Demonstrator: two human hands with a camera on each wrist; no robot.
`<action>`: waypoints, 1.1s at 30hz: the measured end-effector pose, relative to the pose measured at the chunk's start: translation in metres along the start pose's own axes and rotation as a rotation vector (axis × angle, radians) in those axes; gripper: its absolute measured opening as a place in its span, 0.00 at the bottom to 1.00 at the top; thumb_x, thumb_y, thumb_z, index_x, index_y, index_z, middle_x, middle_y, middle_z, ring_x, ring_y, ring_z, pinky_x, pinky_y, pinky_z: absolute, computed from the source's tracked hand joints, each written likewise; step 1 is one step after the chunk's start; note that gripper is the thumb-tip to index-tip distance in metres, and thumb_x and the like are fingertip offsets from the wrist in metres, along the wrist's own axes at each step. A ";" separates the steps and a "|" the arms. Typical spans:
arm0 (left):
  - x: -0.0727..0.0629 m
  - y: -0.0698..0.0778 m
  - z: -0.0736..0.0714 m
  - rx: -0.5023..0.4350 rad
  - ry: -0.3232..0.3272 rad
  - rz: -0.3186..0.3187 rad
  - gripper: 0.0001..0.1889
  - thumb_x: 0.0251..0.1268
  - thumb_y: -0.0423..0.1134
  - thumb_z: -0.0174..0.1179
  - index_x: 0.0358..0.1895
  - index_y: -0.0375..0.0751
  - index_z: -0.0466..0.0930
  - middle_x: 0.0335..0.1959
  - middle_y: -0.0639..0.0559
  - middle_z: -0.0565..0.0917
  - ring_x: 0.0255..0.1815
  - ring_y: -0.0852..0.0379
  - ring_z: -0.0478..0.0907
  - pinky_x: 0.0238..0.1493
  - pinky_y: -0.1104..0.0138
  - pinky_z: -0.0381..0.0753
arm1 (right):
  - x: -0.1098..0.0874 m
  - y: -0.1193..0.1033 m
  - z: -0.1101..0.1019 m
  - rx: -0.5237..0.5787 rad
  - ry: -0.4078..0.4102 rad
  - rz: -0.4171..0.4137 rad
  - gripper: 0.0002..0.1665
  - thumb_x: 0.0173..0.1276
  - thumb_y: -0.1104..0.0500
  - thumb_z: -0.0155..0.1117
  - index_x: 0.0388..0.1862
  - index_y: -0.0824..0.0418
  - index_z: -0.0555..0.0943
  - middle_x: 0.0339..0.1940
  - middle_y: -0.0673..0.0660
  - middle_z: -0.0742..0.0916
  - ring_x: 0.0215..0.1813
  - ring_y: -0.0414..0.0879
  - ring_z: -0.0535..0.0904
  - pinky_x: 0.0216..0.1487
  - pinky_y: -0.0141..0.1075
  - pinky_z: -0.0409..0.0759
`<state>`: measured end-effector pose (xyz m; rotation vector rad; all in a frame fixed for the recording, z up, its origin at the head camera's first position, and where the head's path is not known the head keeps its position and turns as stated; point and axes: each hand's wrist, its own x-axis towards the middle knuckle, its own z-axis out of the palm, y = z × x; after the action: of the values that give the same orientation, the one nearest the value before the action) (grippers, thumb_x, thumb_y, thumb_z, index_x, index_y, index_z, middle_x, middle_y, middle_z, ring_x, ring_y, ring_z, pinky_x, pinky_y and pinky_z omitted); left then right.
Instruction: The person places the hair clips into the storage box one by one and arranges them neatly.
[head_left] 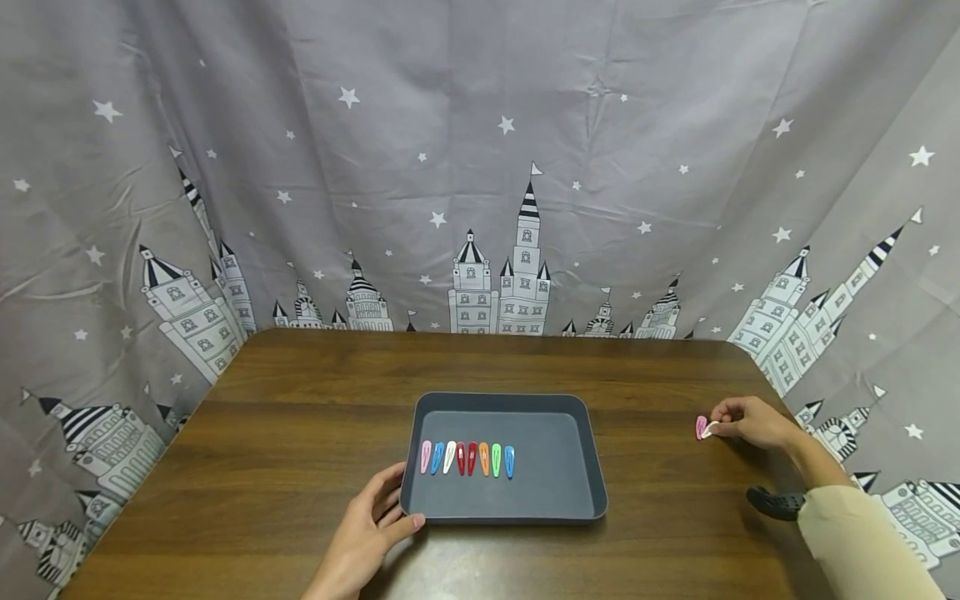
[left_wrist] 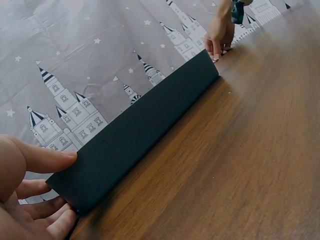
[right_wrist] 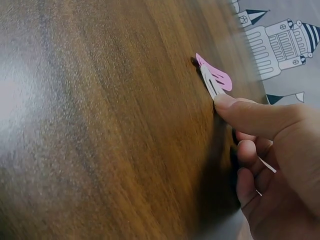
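Toward the table's right edge, my right hand point(head_left: 756, 423) pinches a white snap hair clip point(right_wrist: 211, 85) between thumb and fingers. A pink hair clip point(right_wrist: 223, 80) lies right beside it on the table, partly covered by the white one in the right wrist view. My left hand point(head_left: 362, 527) grips the near left corner of a dark grey tray point(head_left: 551, 458), its thumb on the front wall point(left_wrist: 135, 135) and its fingers round the side. Inside the tray, a row of several hair clips stands side by side, from a pink clip point(head_left: 426, 457) at the left to a blue clip point(head_left: 510, 462).
The brown wooden table point(head_left: 300, 400) carries the tray near its middle. Behind it and at both sides hangs a grey curtain point(head_left: 420, 192) printed with castles and stars. A black strap point(head_left: 776, 504) is on the right wrist, by a cream sleeve point(head_left: 862, 542).
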<state>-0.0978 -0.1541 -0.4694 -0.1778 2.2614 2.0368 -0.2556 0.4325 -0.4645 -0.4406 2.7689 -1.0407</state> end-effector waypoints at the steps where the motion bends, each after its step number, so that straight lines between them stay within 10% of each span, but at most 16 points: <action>1: 0.000 0.000 0.000 0.000 0.000 0.000 0.38 0.59 0.22 0.70 0.74 0.30 0.66 0.70 0.28 0.71 0.70 0.33 0.70 0.65 0.55 0.79 | -0.001 0.000 0.000 -0.010 0.003 -0.004 0.06 0.66 0.67 0.72 0.32 0.65 0.81 0.27 0.48 0.78 0.29 0.37 0.69 0.30 0.31 0.67; 16: -0.001 0.000 -0.001 0.005 -0.002 0.004 0.38 0.59 0.23 0.71 0.74 0.30 0.66 0.70 0.27 0.71 0.71 0.32 0.69 0.67 0.52 0.76 | -0.005 -0.009 -0.010 0.095 -0.058 0.099 0.03 0.70 0.70 0.65 0.34 0.70 0.81 0.26 0.51 0.78 0.28 0.40 0.72 0.29 0.30 0.73; 33: 0.000 -0.001 -0.001 -0.001 0.006 0.009 0.38 0.59 0.23 0.70 0.74 0.30 0.66 0.69 0.28 0.73 0.69 0.34 0.71 0.66 0.54 0.77 | 0.016 -0.040 -0.009 0.037 -0.068 -0.009 0.06 0.75 0.66 0.63 0.40 0.68 0.84 0.32 0.54 0.82 0.33 0.42 0.75 0.32 0.32 0.76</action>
<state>-0.0979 -0.1548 -0.4700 -0.1736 2.2693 2.0443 -0.2638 0.4042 -0.4316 -0.4751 2.6860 -1.0564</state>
